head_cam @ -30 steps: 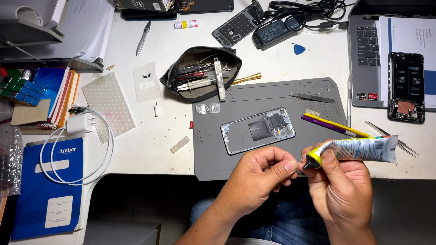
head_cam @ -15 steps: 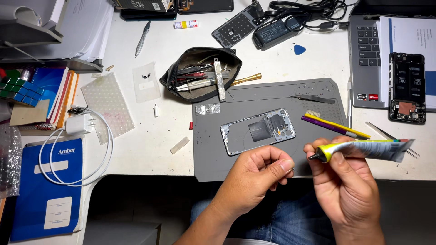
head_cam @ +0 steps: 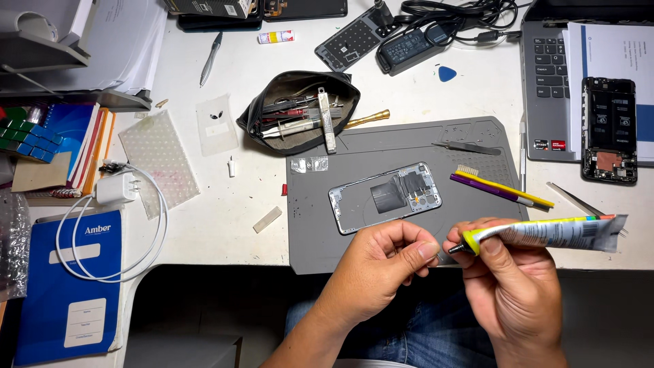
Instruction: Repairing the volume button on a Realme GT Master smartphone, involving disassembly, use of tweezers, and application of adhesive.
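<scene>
Right hand [head_cam: 518,286] grips the glue tube [head_cam: 545,234] just above the worktop [head_cam: 225,225] edge, nozzle toward the left hand [head_cam: 381,269], whose fingers pinch at the tip. Judgement: steady the tube, squeeze lightly over the phone frame [head_cam: 385,197].

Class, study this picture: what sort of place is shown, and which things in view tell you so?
Probably a phone repair bench. An opened phone frame lies on a grey work mat, a black pouch of small tools sits beside it, and the right hand holds a squeeze tube of adhesive.
</scene>
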